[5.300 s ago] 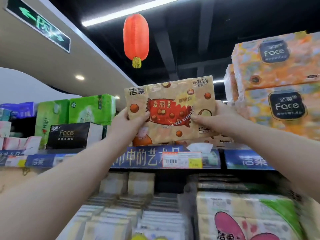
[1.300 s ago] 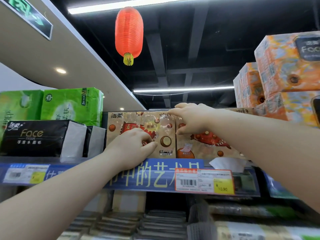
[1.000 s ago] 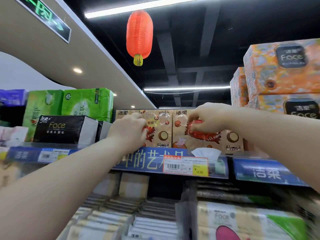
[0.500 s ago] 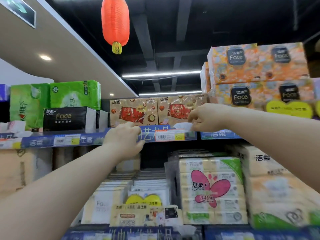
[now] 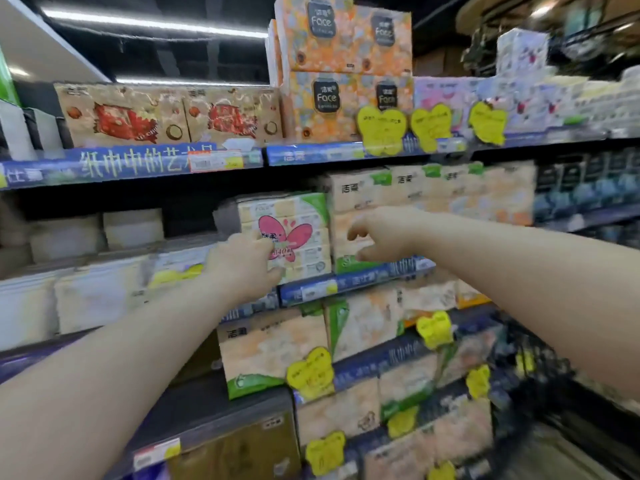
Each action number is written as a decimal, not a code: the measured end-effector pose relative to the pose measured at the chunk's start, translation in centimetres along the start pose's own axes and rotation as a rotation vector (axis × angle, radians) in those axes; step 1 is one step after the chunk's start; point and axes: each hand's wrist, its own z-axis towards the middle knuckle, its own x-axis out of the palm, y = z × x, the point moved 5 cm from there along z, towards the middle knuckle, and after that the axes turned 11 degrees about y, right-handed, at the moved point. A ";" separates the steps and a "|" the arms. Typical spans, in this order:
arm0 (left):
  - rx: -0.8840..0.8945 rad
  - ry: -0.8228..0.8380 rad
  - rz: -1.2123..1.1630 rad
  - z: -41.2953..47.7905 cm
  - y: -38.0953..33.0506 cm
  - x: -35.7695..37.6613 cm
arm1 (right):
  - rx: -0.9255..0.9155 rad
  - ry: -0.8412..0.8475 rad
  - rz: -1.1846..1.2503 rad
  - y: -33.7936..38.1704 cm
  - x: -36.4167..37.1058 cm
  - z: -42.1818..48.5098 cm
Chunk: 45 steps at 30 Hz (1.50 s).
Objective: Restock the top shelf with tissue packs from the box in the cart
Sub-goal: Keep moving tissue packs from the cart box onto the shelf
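Now left hand (image 5: 242,261) loosely curled, right hand (image 5: 377,233) spread, both empty. Tan film-wrapped tissue packs (image 5: 117,116) on top shelf (image 5: 138,164): likely light, squashy, slick; grip both short ends.

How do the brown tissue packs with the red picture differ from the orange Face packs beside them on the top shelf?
The brown packs are tan with a red graphic; the orange Face packs have a flowery orange print and dark badges. The brown packs stand one layer high; the orange Face packs are stacked two high. Both sit side by side on the top shelf.
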 end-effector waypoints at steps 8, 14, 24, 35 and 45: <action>0.269 0.102 -0.072 -1.2 -18.3 2.3 | 0.207 0.140 0.064 -11.3 7.8 -13.1; 0.487 0.176 -0.110 -2.9 -38.1 3.3 | 0.391 0.253 0.069 -23.1 14.9 -27.2; 0.765 0.309 -0.158 -8.7 -67.3 4.1 | 0.658 0.396 0.212 -39.2 26.4 -47.3; 0.871 0.417 -0.153 -10.3 -84.1 9.3 | 0.799 0.450 0.438 -48.0 37.0 -55.7; 0.960 0.610 -0.243 -4.2 -99.5 16.0 | 0.935 0.558 0.432 -60.3 46.5 -56.5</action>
